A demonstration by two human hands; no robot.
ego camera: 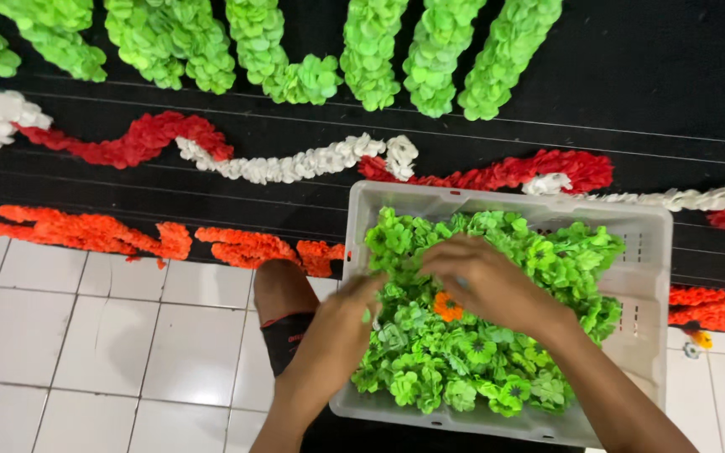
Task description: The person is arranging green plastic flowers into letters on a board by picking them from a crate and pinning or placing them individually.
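1. Nearest to the camera are the two forearms, which come up from the lower edge of the view toward a white crate (656,252) that lies across the person's lap.
2. The left hand (341,323) rests at the left side of the crate, over its rim, with its fingertips pressed into the green flowers (463,369). The fingers look curled and close together; I cannot tell if they pinch one flower or only touch the heap.
3. The right hand (488,281) lies on top of the heap, near the middle, palm down and fingers bent toward the left. What is under the palm is hidden, so I cannot tell if it holds something.
4. One orange flower (447,307) sits alone among the green ones. It is just below the right hand, touching its edge, and a little to the right of the left fingertips. So it lies between both hands, but the right hand is nearer.
5. The crate has its long side running left to right in the view, and the flowers fill it almost to the rim.
6. Beyond the crate is a black board (673,75) with rows of paper flowers: green strips (438,50) at the top, then a red and white band (295,164), then an orange row (86,231) at the lower edge.
7. At the left is a white tiled floor (69,335).
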